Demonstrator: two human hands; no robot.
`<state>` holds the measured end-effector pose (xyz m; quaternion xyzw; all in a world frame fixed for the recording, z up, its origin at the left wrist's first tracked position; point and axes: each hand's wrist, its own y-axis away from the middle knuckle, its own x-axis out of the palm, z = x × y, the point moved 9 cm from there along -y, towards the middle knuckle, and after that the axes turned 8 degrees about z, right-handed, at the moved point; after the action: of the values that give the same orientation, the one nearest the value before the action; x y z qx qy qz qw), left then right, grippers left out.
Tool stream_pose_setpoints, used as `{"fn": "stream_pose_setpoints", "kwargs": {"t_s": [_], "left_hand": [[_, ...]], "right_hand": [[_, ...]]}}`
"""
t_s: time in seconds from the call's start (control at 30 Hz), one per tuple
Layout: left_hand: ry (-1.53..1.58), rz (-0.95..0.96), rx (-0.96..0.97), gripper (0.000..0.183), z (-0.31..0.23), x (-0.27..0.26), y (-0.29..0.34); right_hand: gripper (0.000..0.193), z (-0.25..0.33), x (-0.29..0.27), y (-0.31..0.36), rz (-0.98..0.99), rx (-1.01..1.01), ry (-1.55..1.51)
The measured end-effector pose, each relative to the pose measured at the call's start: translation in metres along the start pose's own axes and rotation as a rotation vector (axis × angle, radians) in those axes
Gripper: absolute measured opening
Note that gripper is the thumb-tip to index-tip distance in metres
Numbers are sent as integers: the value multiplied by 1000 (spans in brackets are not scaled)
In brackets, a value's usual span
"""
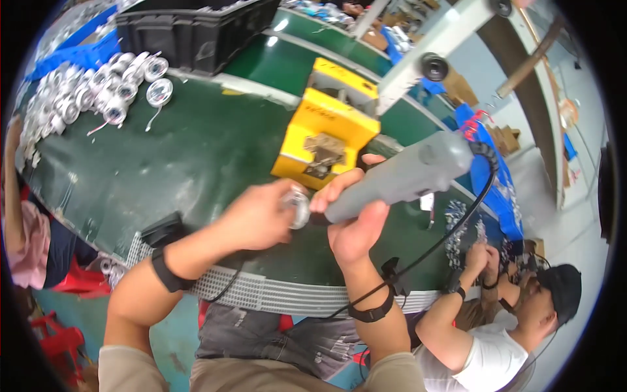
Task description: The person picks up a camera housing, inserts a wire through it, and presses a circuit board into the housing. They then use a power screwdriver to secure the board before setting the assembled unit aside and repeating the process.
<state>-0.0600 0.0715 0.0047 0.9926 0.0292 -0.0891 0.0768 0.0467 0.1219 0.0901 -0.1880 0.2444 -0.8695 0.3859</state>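
My right hand (358, 228) is wrapped round the grey body of an electric screwdriver (408, 171), which lies tilted with its thick end up to the right. A black coiled cord (491, 163) runs from that end. Closed around a small round whitish part (300, 208), my left hand (261, 214) holds it just left of the screwdriver's narrow end. The tip itself is hidden by my fingers, so I cannot tell whether it touches the part. Just beyond both hands stands a yellow screw feeder (297, 134) with a metal mechanism in its front.
A heap of round white parts with wires (98, 91) lies at the far left of the green worktable (196, 144). Behind it stand a black bin (189, 36) and a blue bin (78, 52). A co-worker in a black cap (565, 291) works at right; another person's arm (13, 196) shows at left.
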Motion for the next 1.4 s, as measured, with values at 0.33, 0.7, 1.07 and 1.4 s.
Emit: {"fn": "stream_pose_setpoints", "kwargs": {"t_s": [0.33, 0.7, 1.07, 1.4], "left_hand": [[-570, -854, 160, 30, -67, -143, 70], [407, 455, 164, 48, -22, 46, 15], [405, 393, 289, 45, -43, 22, 14], [736, 345, 56, 44, -16, 32, 4]], "right_hand": [[82, 51, -314, 70, -876, 802, 1589], [60, 31, -33, 41, 477, 67, 938], [43, -25, -51, 48, 54, 512, -10], [11, -17, -38, 49, 207, 446, 176]]}}
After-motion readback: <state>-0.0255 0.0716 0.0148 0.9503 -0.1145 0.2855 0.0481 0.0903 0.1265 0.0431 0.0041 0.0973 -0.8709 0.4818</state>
